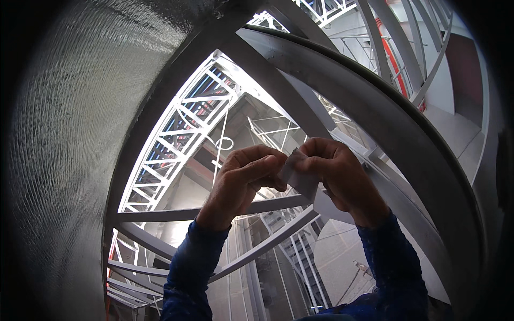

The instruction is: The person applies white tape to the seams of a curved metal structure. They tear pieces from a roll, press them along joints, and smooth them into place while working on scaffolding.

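Both my hands are raised in front of me, close together, in dark blue sleeves. A thin, flexible grey strip [301,182], like a piece of tape or foil, spans the small gap between my fingertips. My right hand [345,179] pinches it between thumb and bent forefinger, and its lower end hangs down at a slant. The fingertips of my left hand [241,179] are pressed together at the strip's left edge. Just under my right hand a paler, whitish sheet [329,207] shows; I cannot tell whether it is joined to the strip.
A large curved surface wrapped in silvery foil [80,134] fills the left side. Grey metal beams [278,80] cross around and behind my hands, and a broad curved beam [407,128] sweeps down the right. White lattice trusses [160,155] and a red pipe [393,59] lie beyond.
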The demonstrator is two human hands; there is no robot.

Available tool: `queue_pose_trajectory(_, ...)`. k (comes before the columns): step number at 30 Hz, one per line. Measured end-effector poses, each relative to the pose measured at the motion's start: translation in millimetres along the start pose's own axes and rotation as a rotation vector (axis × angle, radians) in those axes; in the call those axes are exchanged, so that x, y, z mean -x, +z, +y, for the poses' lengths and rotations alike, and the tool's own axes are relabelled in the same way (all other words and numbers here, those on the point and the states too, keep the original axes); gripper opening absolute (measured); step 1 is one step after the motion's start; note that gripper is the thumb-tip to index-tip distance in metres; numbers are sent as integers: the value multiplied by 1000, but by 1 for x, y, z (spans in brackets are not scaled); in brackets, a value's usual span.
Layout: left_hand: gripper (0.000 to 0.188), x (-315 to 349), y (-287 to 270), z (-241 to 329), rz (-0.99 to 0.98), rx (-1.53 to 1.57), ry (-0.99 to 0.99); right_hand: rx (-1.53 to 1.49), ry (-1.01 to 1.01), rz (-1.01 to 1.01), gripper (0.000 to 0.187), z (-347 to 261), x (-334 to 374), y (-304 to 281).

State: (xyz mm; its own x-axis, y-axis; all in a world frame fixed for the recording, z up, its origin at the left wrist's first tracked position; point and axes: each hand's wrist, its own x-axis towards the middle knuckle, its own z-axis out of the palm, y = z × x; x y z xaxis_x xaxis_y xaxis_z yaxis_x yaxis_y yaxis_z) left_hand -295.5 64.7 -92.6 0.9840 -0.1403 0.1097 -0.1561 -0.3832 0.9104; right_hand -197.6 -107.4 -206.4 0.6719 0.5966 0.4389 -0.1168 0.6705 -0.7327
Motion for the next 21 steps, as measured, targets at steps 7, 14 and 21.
queue_pose_trajectory(7,56,-16,1,14,-20,198,173,-216,-134,-84,26,-31,-16,8)
queue_pose_trajectory(14,63,-38,11,29,189,155,298,-234,-280,-48,23,-61,-52,18)
queue_pose_trajectory(21,62,-61,-15,46,320,-29,365,-160,-299,-6,27,-95,-102,24)
